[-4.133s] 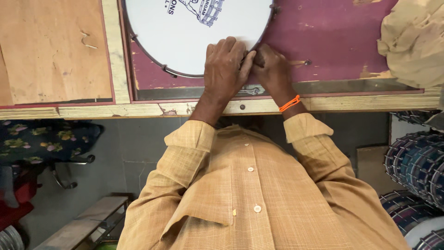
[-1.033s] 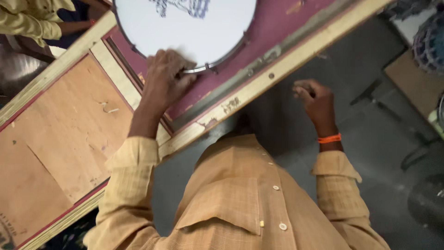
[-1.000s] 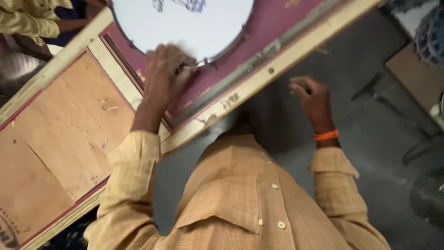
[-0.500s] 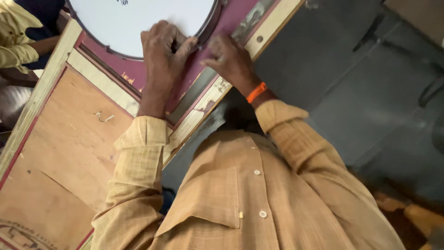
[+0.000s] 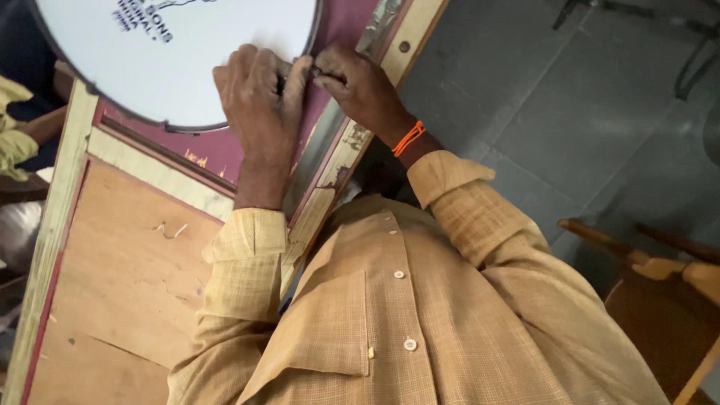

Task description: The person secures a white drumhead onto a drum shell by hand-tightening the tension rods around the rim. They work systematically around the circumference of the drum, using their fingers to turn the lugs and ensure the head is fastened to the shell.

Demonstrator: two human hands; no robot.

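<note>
Far left of both hands: a second person's yellow sleeve (image 5: pixel 13 142) at the frame edge, well apart from the work.

Below and left of the left hand: a plywood panel (image 5: pixel 112 285) framed in pale wooden battens, forming the near part of the worktable.

Above and left of the left hand: a round white drum head (image 5: pixel 172 52) with a dark metal hoop, lying flat on a maroon board (image 5: pixel 217 146). Dark printing showed on its skin. Judged light, with a taut thin skin likely to dent or mark under pressure; the stiff hoop looked the safer place to take hold.

Left hand (image 5: pixel 259 97): laid palm-down over the hoop's near edge, fingers curled together and closed against the rim.

Right hand (image 5: pixel 360 86): just beside the left, touching it at the fingertips, pinched narrow on something small and dark at the hoop; what that was could not be told. An orange band (image 5: pixel 409 137) sat on the wrist.

Right of the right hand: grey floor (image 5: pixel 562 112), and lower, a wooden chair frame (image 5: pixel 660 266).
</note>
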